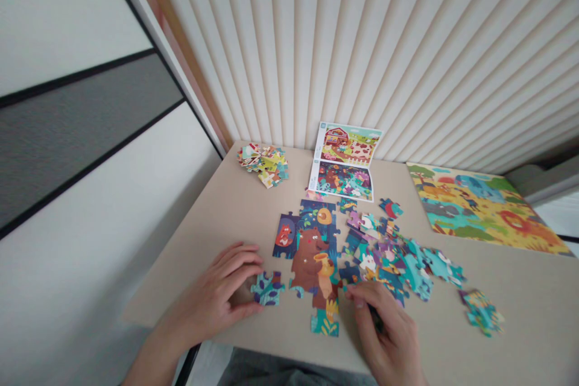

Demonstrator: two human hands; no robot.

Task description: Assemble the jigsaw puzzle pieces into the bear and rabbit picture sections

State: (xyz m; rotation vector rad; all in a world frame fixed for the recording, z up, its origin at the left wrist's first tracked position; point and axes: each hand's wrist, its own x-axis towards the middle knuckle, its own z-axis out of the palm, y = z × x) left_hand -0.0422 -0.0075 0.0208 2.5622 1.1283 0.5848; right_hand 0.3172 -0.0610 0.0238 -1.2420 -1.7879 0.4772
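A partly joined jigsaw [310, 256] shows a brown bear with a honey pot and a red animal in a hollow. Left of its lower part lies a teal puzzle piece [268, 289] with purple spots. My left hand [221, 289] has its thumb and fingers around that piece's left end, holding it flat on the table. My right hand [384, 325] is closed in a pinch beside the jigsaw's lower right edge. What its fingertips hold is mostly hidden. A heap of loose puzzle pieces [389, 253] spreads just beyond that hand.
A folded picture leaflet [346, 160] stands behind the jigsaw. Another pile of pieces [263, 164] lies at the back left. A finished animal puzzle [484, 208] lies at the back right, with a small stack of pieces [482, 312] nearer. A pleated curtain [344, 42] borders the table [194, 217].
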